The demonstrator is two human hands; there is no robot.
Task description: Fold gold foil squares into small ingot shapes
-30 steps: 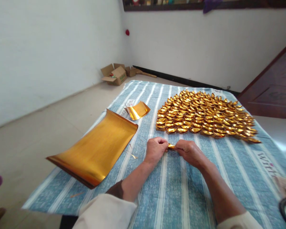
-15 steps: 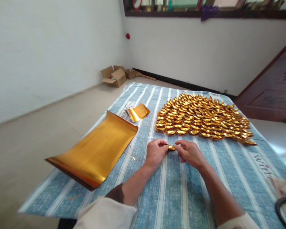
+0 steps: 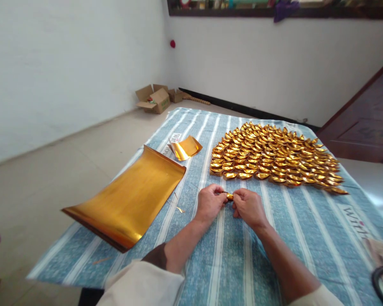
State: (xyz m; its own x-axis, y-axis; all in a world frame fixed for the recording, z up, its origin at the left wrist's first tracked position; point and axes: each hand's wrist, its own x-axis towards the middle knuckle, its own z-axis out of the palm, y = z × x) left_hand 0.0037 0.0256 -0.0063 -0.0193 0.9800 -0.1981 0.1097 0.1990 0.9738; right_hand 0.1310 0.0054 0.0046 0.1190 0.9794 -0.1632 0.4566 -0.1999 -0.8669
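The fingers of the left hand are pinching one end of a small folded gold piece, while the right hand is gripping its other end just as narrowly, thumb and forefinger pressing together. The piece is sitting between the two hands, low over the cloth-covered counter. Just beyond them, many boat-shaped gold pieces are lying in close rows, spreading toward the right. On the left, a large gold sheet is curling at its ends, and thin scraps are lying between it and the left hand. Farther back, a smaller gold sheet is resting, curving upward. Near the right edge, a black looped handle is showing partly. Past the counter, an open cardboard box is standing on the floor.
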